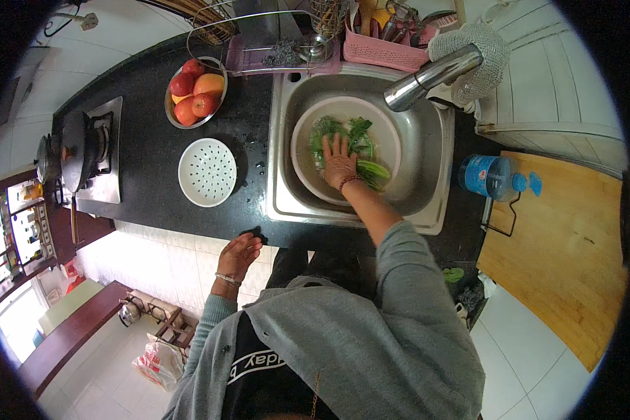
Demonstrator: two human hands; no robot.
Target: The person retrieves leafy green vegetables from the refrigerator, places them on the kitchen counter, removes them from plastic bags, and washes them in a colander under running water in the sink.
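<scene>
With its fingers spread, my right hand (340, 165) rests on leafy greens (366, 131) in water. They lie in a pale round basin (300, 170) inside the stainless steel sink (430, 173). Pale green stalks (374, 169) show to the right of this hand. My left hand (240, 256) hangs at the front edge of the black countertop (152, 173), loosely bent and holding nothing. Nearest to it on the counter stands a white colander (207, 172) with dark holes.
A metal bowl of fruit (197, 94) stands behind the colander. The chrome faucet (433, 79) reaches over the sink's back right. At right are a blue-labelled plastic bottle (488, 176) and a wooden board (556, 247). A wok (76, 152) sits on the stove at left.
</scene>
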